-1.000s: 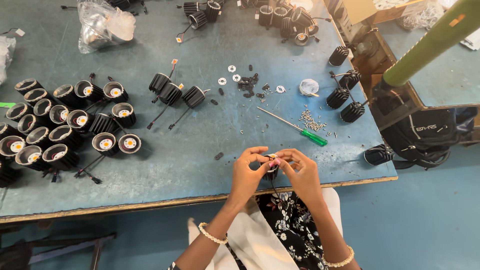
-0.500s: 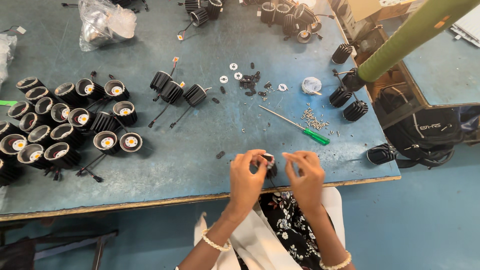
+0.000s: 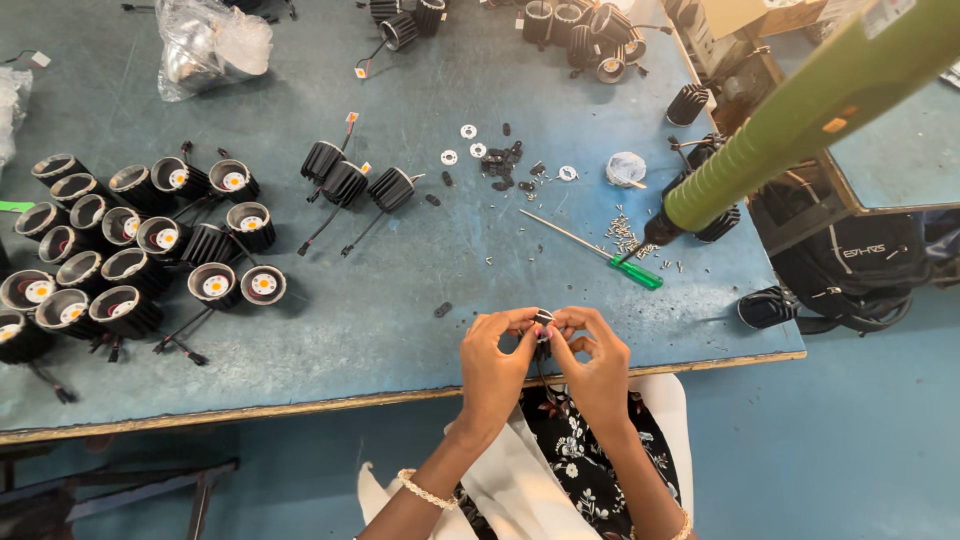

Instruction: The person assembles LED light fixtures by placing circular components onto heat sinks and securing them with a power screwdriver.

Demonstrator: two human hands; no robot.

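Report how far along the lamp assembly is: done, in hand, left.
Done, by the look of it: the cluster of round lamp units with fitted discs at the bench's left. In hand: the left hand and right hand pinch one small black part together at the bench edge. Left: three bare black heat sinks, loose washers and clips, screws, and the green screwdriver lying idle.

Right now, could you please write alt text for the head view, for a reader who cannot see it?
Left hand and right hand pinch a small black lamp part together over the near edge of a blue-grey workbench. Finned black downlight housings cluster at its left, and a green-handled screwdriver lies beside scattered screws.
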